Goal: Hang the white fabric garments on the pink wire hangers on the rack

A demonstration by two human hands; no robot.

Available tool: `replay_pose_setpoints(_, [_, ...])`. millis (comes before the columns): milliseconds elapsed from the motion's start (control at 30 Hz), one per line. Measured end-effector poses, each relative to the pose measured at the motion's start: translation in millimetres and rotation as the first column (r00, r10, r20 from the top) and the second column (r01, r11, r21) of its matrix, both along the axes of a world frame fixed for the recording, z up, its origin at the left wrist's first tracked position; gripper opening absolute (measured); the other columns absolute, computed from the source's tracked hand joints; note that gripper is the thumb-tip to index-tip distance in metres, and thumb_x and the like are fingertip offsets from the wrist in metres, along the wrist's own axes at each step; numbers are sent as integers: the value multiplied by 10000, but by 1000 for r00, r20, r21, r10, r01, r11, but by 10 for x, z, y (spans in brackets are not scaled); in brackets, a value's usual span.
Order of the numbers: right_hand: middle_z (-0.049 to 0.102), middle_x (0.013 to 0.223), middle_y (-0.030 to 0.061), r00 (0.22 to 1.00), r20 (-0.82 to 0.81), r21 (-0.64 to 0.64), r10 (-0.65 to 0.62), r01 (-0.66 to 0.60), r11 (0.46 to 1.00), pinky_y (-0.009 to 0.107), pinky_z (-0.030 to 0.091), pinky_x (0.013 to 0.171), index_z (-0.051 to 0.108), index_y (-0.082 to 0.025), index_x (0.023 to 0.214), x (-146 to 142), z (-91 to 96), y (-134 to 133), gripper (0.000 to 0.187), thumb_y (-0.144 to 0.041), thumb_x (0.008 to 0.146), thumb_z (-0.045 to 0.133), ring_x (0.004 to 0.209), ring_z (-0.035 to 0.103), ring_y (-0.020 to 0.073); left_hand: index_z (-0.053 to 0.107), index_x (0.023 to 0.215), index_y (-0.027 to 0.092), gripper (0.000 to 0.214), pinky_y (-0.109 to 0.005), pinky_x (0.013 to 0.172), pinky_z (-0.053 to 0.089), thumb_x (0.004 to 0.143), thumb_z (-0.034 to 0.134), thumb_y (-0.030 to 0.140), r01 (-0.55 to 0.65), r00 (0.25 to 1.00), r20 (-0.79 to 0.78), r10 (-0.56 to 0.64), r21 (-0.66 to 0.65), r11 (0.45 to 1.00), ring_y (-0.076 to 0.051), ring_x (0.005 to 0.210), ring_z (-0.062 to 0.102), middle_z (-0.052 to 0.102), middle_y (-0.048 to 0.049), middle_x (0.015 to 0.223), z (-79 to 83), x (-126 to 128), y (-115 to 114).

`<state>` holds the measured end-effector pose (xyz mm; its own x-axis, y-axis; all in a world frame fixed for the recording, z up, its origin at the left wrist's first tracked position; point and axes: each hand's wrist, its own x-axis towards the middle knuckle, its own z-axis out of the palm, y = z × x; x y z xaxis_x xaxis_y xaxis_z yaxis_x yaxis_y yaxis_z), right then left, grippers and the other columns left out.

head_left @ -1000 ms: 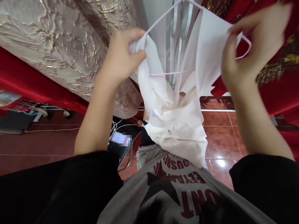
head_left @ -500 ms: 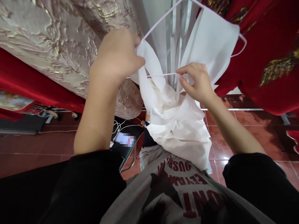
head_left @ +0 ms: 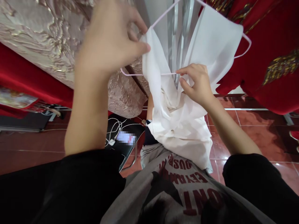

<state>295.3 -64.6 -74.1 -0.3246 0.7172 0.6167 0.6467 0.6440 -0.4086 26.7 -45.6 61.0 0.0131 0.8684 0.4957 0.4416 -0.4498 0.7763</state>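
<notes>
A thin pale pink clothes hanger [head_left: 165, 14] carries a white garment [head_left: 187, 121], whose two upper parts drape over its sides. The cloth gathers in loose folds below and falls against my body. My left hand [head_left: 112, 40], slightly blurred, has thumb and finger at the edge of the cloth on the hanger's left shoulder. That end of the hanger sticks out to the left of the cloth, under my wrist. With thumb and index finger, my right hand [head_left: 196, 82] pinches the hanger's lower bar near its middle. The hanger's top is cut off by the frame.
Shiny embossed fabric [head_left: 46, 46] hangs close on the left. On the right hangs red cloth [head_left: 263, 77] with gold decoration. A phone [head_left: 126, 137] and white cables [head_left: 116, 124] lie on a black seat [head_left: 119, 152]. Red tiles [head_left: 252, 124] cover the floor.
My left hand has risen with the cloth edge, and the hanger's left end now shows beyond the cloth. The hanger has shifted slightly right. My right hand stays nearly in place.
</notes>
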Motion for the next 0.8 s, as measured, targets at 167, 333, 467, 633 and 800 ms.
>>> replay_pose_setpoints(167, [643, 1040, 75, 998, 25, 32, -54, 54, 998, 492, 391, 1075, 652, -237, 1182, -57, -43, -3, 300, -371, 970, 486, 1034, 566, 237, 654, 1231, 100, 577, -447, 1055, 429, 713, 886, 2, -2, 957, -287, 36, 119, 993, -224, 861, 576, 607, -20, 878, -462, 9, 64])
replay_pose_setpoints(333, [624, 1060, 74, 997, 18, 52, -72, 71, 996, 491, 395, 1066, 618, -231, 1197, -114, -85, -26, 311, -398, 983, 466, 1042, 557, 233, 529, 1103, 197, 549, -469, 1209, 227, 774, 924, 389, -275, 953, -28, 303, 347, 896, -324, 1264, 438, 508, -123, 1227, -1005, 144, -196])
replay_pose_setpoints(467, [627, 1046, 67, 994, 10, 81, -108, 107, 991, 487, 408, 1054, 604, -255, 1174, -136, -113, -49, 268, -397, 995, 463, 1020, 544, 220, 479, 1292, 263, 618, -534, 1277, 20, 851, 828, 517, -340, 937, -4, 349, 212, 916, -327, 1547, 87, 302, -117, 1589, -1297, 441, -446])
replay_pose_setpoints(633, [615, 1057, 82, 986, 20, 76, -163, 161, 984, 543, 408, 1069, 600, -234, 1187, -218, -158, -89, 273, -365, 978, 483, 1054, 548, 252, 393, 1457, 260, 800, -534, 1292, 45, 828, 853, 444, -385, 919, -39, 392, 123, 915, -331, 1573, 66, 210, -114, 1674, -1404, 682, -388])
replay_pose_setpoints(800, [608, 1056, 88, 980, -2, 95, -199, 198, 976, 542, 404, 1084, 598, -215, 1185, -313, -209, -125, 277, -336, 967, 478, 1063, 546, 251, 467, 1285, 244, 390, -482, 1196, 332, 957, 664, 168, -340, 936, 131, 327, 99, 935, -279, 1441, 415, 502, -99, 1465, -1372, 645, -158])
